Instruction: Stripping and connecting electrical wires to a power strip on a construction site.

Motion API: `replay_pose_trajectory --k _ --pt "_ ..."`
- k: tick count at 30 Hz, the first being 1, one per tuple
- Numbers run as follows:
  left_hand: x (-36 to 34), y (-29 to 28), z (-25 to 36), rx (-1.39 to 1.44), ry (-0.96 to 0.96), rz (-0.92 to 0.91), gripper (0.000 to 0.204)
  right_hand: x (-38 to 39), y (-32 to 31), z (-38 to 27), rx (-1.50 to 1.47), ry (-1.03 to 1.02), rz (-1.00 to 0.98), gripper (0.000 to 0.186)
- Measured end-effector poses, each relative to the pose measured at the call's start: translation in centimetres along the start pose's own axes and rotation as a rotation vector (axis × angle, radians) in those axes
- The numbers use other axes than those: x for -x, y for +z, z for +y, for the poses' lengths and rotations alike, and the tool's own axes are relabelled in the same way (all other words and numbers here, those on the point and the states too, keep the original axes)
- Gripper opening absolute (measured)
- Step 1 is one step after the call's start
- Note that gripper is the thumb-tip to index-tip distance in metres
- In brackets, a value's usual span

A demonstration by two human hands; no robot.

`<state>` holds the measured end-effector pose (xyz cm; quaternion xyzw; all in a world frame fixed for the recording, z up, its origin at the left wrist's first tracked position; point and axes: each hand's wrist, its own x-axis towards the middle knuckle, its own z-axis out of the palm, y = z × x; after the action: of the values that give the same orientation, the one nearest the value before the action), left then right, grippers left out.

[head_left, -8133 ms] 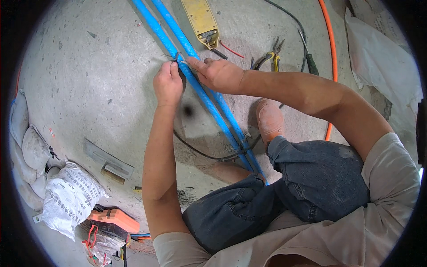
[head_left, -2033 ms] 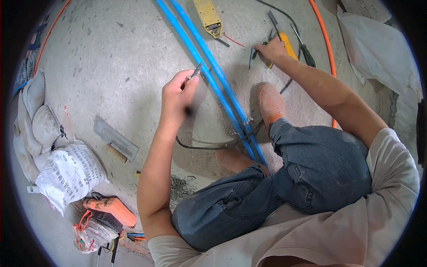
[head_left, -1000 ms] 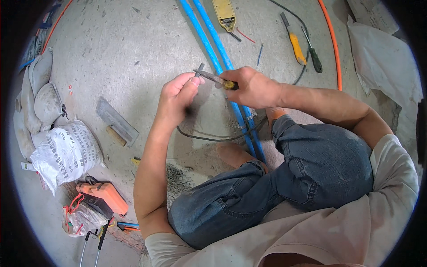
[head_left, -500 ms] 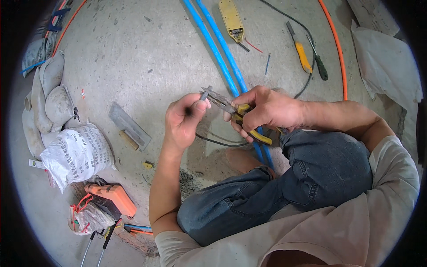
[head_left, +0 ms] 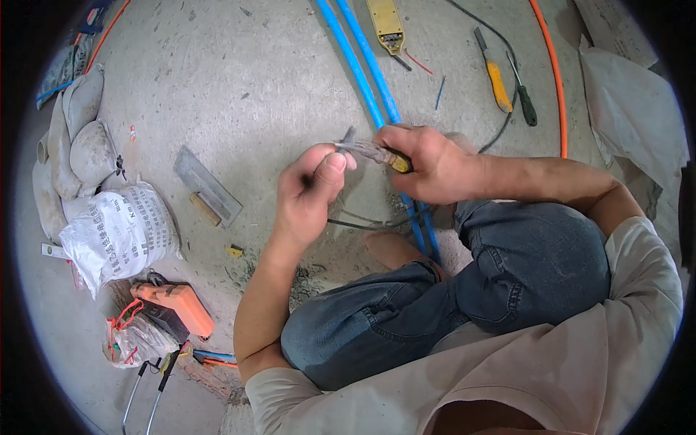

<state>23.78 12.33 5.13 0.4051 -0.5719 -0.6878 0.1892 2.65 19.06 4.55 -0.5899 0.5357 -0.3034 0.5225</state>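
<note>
My left hand [head_left: 310, 187] is closed, pinching a small grey rod-like piece [head_left: 349, 135] between thumb and fingers; its exact kind is unclear. My right hand [head_left: 435, 164] wraps around a pair of pliers [head_left: 366, 151] with yellow-and-black handles, mostly hidden in the fist. The metal jaws point left and meet the grey piece just above my left thumb. Whether they grip it tightly I cannot make out. Below the hands, a dark cable [head_left: 362, 225] runs along the floor near my foot.
Two blue pipes [head_left: 351, 61] cross the floor beneath my right hand. Ahead lie a yellow tool [head_left: 386, 25], a yellow-handled knife [head_left: 496, 83], a screwdriver [head_left: 527, 105] and an orange hose [head_left: 557, 80]. A trowel [head_left: 206, 187], white sack [head_left: 123, 230] and orange case [head_left: 177, 308] are at left.
The pliers' handles, spread and visible before, are now mostly covered by my right fist, which has turned over them. The jaws lie flatter against the grey piece. The view has shifted slightly.
</note>
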Motion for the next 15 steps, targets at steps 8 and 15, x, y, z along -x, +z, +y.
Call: replay_pose_trajectory --k 8,15 --pt "-1.7 2.7 -0.8 0.466 -0.335 0.121 0.018 -2.7 0.9 4.0 0.386 0.049 0.013 0.023" --pt "-3.6 4.3 -2.2 0.603 -0.549 0.341 0.014 -5.4 1.7 7.8 0.757 -0.042 0.044 0.022"
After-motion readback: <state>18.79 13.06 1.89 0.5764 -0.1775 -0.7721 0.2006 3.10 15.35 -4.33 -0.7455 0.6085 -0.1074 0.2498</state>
